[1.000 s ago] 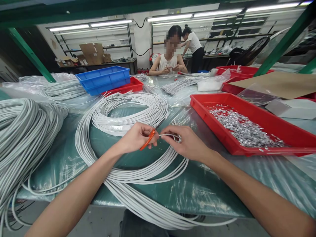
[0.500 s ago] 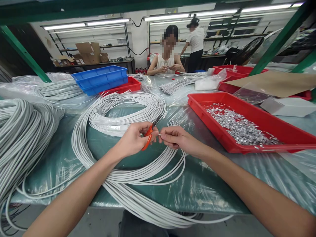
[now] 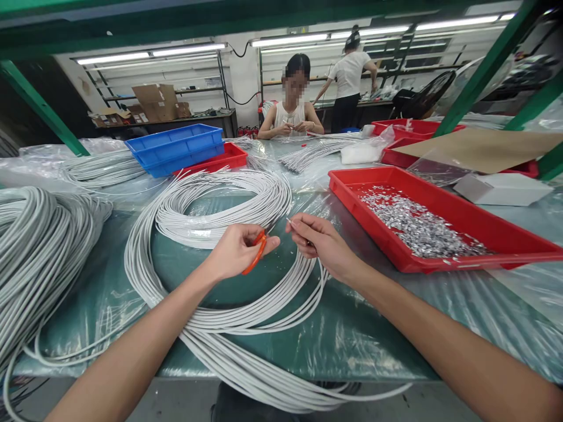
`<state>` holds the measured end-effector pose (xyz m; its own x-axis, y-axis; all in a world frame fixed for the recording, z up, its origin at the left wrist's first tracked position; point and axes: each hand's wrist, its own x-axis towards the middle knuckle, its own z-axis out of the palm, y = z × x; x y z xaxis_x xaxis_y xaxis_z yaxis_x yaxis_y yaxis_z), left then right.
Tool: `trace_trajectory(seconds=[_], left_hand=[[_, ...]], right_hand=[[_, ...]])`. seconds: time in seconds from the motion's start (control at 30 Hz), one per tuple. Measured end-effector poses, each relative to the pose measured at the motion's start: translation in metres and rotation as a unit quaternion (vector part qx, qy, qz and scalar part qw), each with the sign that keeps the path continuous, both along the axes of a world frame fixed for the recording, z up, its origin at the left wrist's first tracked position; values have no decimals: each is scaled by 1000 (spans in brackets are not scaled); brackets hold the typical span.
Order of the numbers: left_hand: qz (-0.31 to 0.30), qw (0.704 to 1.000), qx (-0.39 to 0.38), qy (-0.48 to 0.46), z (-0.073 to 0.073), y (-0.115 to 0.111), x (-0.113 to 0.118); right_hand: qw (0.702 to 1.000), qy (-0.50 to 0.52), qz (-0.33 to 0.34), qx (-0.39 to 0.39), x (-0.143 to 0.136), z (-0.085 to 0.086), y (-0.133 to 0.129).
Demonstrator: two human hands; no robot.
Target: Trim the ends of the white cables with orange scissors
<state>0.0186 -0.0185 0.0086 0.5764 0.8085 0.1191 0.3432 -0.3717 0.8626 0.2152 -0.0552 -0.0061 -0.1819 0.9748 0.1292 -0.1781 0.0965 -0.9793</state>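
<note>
Orange-handled scissors [image 3: 255, 253] are gripped in my left hand [image 3: 240, 249], their dark blades pointing away toward the coil. A little to the right, my right hand [image 3: 317, 241] pinches a white cable [image 3: 289, 221] close to its end, which sticks out past the fingertips. The hands are apart, with a small gap between them. Beneath and behind them lies a large coil of white cable [image 3: 211, 225] on the green table [image 3: 352, 334]. More cable strands [image 3: 264, 375] run from the coil over the front edge.
A red tray [image 3: 422, 234] of small silvery metal pieces stands to the right. At left is a thick cable bundle [image 3: 39, 252]. Blue bins [image 3: 176, 146] sit behind the coil. A co-worker [image 3: 292, 108] sits across the table, and another person [image 3: 349, 76] stands farther back.
My hands have drawn apart. The right hand has lifted the cable end up and turned slightly, while the scissors in my left hand have moved away from it. The view has shifted a little.
</note>
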Motion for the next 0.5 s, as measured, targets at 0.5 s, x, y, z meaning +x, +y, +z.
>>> trace_trajectory(seconds=[0.5], left_hand=[[-22,998,18,60,-6,-2,0]], right_hand=[[996,-37,-17,86,-5,-4,-2]])
